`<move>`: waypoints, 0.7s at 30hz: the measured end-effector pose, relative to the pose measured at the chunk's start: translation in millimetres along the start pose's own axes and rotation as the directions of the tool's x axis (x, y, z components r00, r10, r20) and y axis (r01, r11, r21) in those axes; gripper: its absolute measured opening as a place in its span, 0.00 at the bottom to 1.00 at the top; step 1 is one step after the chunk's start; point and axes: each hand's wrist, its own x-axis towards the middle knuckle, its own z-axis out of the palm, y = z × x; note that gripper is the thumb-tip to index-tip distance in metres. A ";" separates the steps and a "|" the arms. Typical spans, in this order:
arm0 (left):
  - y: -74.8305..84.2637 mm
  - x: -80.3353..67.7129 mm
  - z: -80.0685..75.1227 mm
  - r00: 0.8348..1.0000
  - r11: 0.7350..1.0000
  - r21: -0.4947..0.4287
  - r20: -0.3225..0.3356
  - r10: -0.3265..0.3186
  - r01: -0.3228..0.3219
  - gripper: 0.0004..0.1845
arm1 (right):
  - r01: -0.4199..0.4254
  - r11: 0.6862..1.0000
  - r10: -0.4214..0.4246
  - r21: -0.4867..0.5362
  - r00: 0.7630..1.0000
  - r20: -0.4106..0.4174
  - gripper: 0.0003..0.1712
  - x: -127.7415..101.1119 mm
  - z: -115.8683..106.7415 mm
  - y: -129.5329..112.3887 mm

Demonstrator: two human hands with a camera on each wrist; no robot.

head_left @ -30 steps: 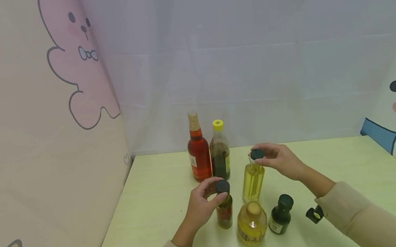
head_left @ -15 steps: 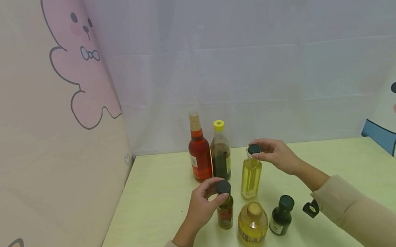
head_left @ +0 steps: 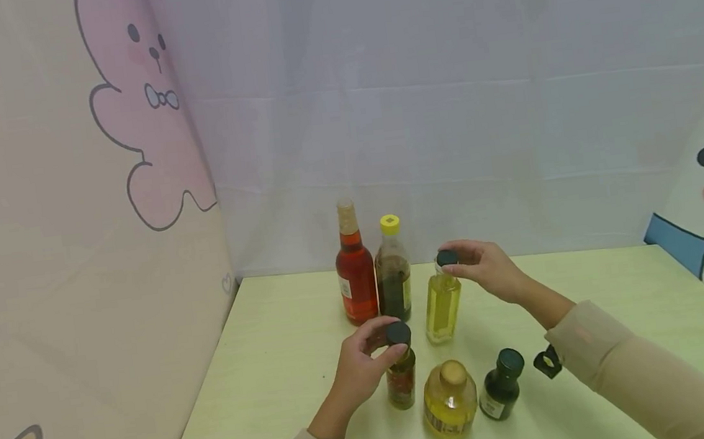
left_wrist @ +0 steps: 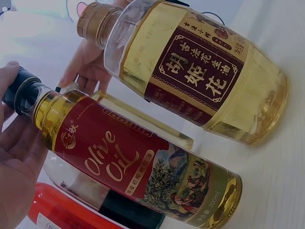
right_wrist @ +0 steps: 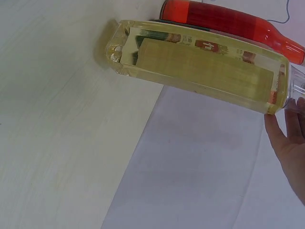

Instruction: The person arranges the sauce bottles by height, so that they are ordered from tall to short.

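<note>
From the head view, the left hand (head_left: pixel 361 367) has its fingers curled round the black cap (head_left: pixel 397 331) of a small olive oil bottle (head_left: pixel 401 377) standing on the pale table (head_left: pixel 265 374). The right hand (head_left: pixel 487 271) pinches the dark cap (head_left: pixel 447 258) of a tall bottle of yellow oil (head_left: pixel 442 300), which stands just beside a dark bottle with a yellow cap (head_left: pixel 392 271) and a red bottle (head_left: pixel 354 266) at the back. Nearer the person stand a round yellow bottle (head_left: pixel 449 400) and a little dark green bottle (head_left: pixel 500 384).

The left wrist view shows the olive oil bottle (left_wrist: pixel 138 167) close up — label readable — with fingers (left_wrist: pixel 19 143) round its cap (left_wrist: pixel 21 90) and the round yellow bottle (left_wrist: pixel 190 71) alongside.

The right wrist view shows the tall bottle (right_wrist: pixel 200 62) with its base on the table (whether it is tilted cannot be told), the red bottle (right_wrist: pixel 228 21) behind it, and fingers (right_wrist: pixel 286 138) at its neck.
</note>
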 end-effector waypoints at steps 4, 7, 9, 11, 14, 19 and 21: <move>-1.9 0.2 0.5 1.000 1.000 0.001 -0.008 0.019 -0.019 0.17 | -0.016 1.000 0.016 0.001 1.000 -0.007 0.27 2.9 0.0 0.8; -3.6 0.5 0.8 0.999 0.999 0.005 -0.009 0.036 -0.036 0.17 | -0.019 1.000 0.019 -0.007 1.000 -0.015 0.27 5.0 0.0 1.7; -4.2 0.5 0.8 0.999 0.999 0.003 -0.009 0.038 -0.038 0.17 | -0.021 1.000 0.020 -0.011 1.000 -0.018 0.27 6.4 0.2 2.2; -4.3 0.4 0.8 0.999 0.999 0.002 -0.008 0.037 -0.037 0.17 | -0.026 1.000 0.026 -0.015 0.999 -0.019 0.27 8.1 0.4 2.6; -2.4 0.3 0.8 1.000 1.000 -0.006 -0.009 0.012 -0.012 0.17 | -0.038 0.999 0.038 -0.004 0.999 -0.020 0.26 9.3 1.6 -1.4; 0.9 0.0 1.6 1.000 1.000 -0.013 -0.016 -0.011 0.011 0.17 | -0.038 0.999 0.038 0.002 0.999 -0.023 0.24 10.3 4.3 -9.1; 0.6 0.0 1.6 1.000 1.000 -0.008 -0.019 -0.004 0.004 0.17 | -0.039 0.999 0.039 0.002 0.999 -0.027 0.25 12.6 4.2 -4.9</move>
